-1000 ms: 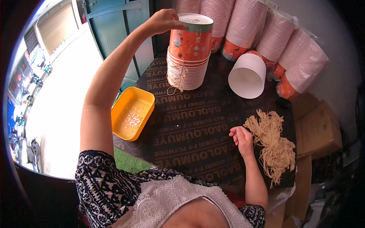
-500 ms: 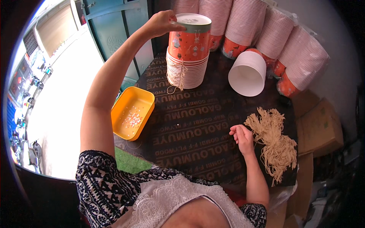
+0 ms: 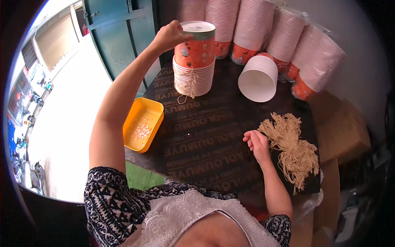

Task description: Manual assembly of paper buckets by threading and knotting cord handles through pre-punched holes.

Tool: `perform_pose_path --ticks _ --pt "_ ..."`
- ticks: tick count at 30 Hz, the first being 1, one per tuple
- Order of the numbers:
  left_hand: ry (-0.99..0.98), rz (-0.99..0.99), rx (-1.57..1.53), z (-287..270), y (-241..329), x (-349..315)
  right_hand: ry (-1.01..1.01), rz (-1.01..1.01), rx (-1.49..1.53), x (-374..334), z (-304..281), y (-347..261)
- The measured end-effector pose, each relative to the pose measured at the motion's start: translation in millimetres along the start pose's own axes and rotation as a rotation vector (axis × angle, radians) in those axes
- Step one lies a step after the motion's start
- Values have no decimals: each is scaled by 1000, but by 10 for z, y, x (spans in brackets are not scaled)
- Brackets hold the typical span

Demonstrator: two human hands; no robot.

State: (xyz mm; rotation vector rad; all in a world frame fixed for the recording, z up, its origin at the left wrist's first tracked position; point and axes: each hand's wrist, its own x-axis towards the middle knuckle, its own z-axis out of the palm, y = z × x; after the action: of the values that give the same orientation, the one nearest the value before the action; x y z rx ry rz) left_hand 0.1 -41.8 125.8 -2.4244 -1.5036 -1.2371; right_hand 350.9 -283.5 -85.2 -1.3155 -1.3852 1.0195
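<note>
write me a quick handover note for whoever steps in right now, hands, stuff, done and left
Left hand: raised, grip on the rim of the top orange paper cup on the upright cup stack.
Right hand: resting on the dark table, fingers at the edge of the pile of beige strings.
Things: a string hangs from the stack's side; yellow tray with small bits at the table's left edge; a white cup stack on its side; sleeves of cups behind.
Done: one stack built, string on it.
Left: loose strings and sleeved cups.

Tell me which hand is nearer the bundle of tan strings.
Right. The right hand rests on the table at the left edge of the bundle of tan strings. The left hand is far off, on the cup stack.
</note>
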Motion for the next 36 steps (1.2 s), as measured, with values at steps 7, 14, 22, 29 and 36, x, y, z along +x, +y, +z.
perform_pose_path --ticks 7,14,22,29,36 --pt "300 -12 326 83 244 -156 117 -124 -124 162 -177 -163" --pt "145 264 -249 779 1159 -678 565 -526 -611 1038 -668 -63" --pt "-50 -141 -327 2251 951 -583 767 -475 -698 1608 -634 -32" --pt "53 -293 -429 2782 958 -582 854 -449 -774 1697 -667 54" --pt "180 -228 -429 2808 1094 -624 909 -427 -764 1686 -701 79"
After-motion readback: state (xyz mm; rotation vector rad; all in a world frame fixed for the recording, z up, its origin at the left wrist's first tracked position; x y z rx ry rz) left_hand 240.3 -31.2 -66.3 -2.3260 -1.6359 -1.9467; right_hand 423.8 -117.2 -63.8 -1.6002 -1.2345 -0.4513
